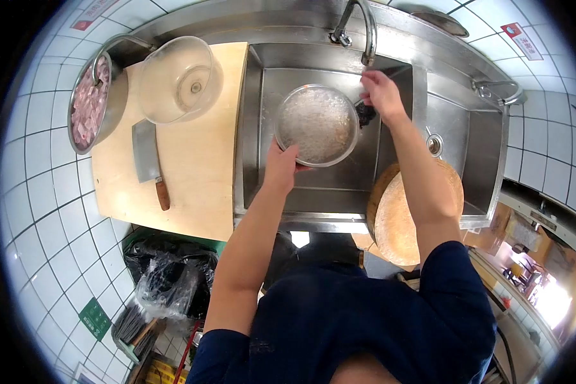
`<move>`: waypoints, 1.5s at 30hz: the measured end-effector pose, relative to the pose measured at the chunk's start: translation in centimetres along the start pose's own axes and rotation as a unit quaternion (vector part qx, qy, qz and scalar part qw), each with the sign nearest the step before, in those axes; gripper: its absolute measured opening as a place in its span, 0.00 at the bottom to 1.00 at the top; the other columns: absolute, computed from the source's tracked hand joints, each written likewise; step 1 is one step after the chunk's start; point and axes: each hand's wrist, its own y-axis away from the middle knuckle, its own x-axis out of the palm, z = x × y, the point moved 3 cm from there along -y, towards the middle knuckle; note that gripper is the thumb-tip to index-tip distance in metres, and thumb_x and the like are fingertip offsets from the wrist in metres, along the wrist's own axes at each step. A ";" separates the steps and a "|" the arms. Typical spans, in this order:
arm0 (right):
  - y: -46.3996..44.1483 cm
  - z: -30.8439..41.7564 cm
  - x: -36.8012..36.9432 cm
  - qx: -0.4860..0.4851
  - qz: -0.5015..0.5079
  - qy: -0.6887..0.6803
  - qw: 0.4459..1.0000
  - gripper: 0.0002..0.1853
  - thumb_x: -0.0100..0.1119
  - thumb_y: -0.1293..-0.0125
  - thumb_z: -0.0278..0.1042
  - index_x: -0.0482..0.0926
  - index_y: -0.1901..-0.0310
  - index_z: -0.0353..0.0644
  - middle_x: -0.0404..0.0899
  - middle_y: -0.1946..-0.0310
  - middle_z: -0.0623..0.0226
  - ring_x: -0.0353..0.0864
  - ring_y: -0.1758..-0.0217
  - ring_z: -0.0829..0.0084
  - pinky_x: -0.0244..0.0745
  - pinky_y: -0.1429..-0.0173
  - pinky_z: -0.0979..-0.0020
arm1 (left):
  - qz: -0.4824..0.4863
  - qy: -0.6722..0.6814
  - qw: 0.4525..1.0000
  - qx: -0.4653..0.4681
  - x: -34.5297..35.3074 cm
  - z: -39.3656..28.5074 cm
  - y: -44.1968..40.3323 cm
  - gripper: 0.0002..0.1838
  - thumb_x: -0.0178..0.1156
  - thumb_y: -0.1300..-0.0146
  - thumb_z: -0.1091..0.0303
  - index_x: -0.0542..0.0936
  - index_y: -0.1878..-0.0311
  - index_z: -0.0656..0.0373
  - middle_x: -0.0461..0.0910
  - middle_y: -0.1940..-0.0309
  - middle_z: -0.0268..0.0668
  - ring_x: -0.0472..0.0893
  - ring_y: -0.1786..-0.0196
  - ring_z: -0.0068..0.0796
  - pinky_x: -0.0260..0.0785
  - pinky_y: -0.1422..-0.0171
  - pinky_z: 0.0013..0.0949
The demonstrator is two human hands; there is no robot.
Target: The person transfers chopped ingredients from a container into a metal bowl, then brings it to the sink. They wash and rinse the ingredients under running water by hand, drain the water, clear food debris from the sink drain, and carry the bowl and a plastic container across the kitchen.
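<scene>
A round metal bowl (318, 164) is held over the left sink basin. Cloudy, bubbly water (317, 121) fills it, with small bits at the right edge. My left hand (283, 168) grips its lower left rim, the thumb on the near side and the fingers partly hidden beneath. Beside the faucet spout (368, 51), my right hand (382, 96) is raised with its fingers curled together. Whether anything is between those fingers is hidden. A dark clump (365, 114) shows just below the right hand, at the bowl's right side; I cannot tell what it is.
Left of the sink, a wooden board (198, 173) bears a cleaver (147, 153) and a clear plastic tub (166, 96). A metal bowl of raw meat pieces (89, 109) stands at far left. A round chopping block (400, 221) overlaps the right basin (480, 141). A black-lined bin (173, 269) is below.
</scene>
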 end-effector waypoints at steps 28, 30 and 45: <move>7.7 -7.1 8.3 0.073 0.034 -0.542 0.836 0.24 0.43 0.23 0.47 0.75 0.44 0.32 0.78 0.42 0.52 0.77 0.38 0.58 0.68 0.29 0.60 | -0.035 -0.014 0.999 0.037 -5.0 -3.6 5.6 0.30 0.48 0.45 0.82 0.67 0.36 0.58 0.79 0.51 0.46 0.86 0.62 0.38 0.84 0.72 0.36; 8.0 -7.1 8.5 0.070 0.032 -0.560 0.825 0.24 0.43 0.23 0.48 0.75 0.44 0.32 0.78 0.41 0.52 0.77 0.38 0.58 0.68 0.29 0.59 | -0.035 -0.007 0.998 0.042 -4.9 -3.8 5.9 0.30 0.48 0.45 0.82 0.67 0.35 0.58 0.79 0.51 0.46 0.86 0.62 0.38 0.84 0.72 0.35; 10.5 -4.9 7.0 -0.036 0.031 -0.445 0.894 0.18 0.46 0.25 0.39 0.77 0.45 0.35 0.80 0.44 0.57 0.79 0.44 0.66 0.70 0.35 0.64 | -0.009 0.056 0.998 0.030 -5.4 -1.8 5.8 0.31 0.47 0.45 0.82 0.66 0.34 0.58 0.78 0.48 0.45 0.85 0.56 0.41 0.85 0.67 0.39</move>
